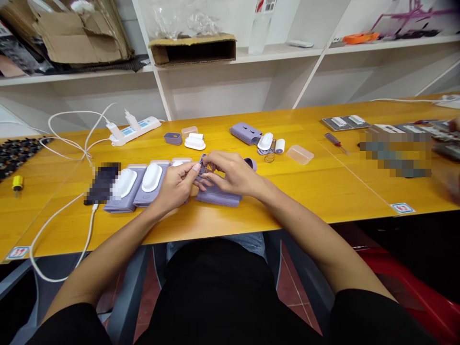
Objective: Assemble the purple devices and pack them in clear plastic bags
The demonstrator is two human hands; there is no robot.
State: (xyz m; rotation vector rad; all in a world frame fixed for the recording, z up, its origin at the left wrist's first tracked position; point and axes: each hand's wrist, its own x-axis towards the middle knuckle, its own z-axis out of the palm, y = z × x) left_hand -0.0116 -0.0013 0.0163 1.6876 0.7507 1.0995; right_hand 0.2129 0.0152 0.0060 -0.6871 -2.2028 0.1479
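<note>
Both hands are up close together over the yellow table point(223, 225), near the front edge. Left hand point(178, 186) has its thumb + fingers clamped on a small purple part point(201, 168), held just above the tabletop stuff. Right hand point(232, 173) comes in from the other side w/ fingers curled and thumb tucked under, tips right at the same pc. Can't tell if they're pinching it or only touching, bc the fingers hide most of it. Looks like some thin wire in there too, but it's too small to be sure.

Directly under the right hand is a purple shell point(220, 198), lying flat, partly covered. To the left of the hands, two purple boxes point(120, 207) w/ white oval pcs on top, side by side, and a pixelated phone point(102, 184) next to them w/ a white cable point(91, 225) plugged in.

Farther back: power strip point(136, 130) on the left w/ plugs in it, a perforated purple case point(246, 132), then a coil spring point(270, 152) beside a white cylinder point(280, 145), and a clear lid point(300, 154) just right of those. Screwdriver point(335, 141) w/ a reddish handle lies well off to the right.
</note>
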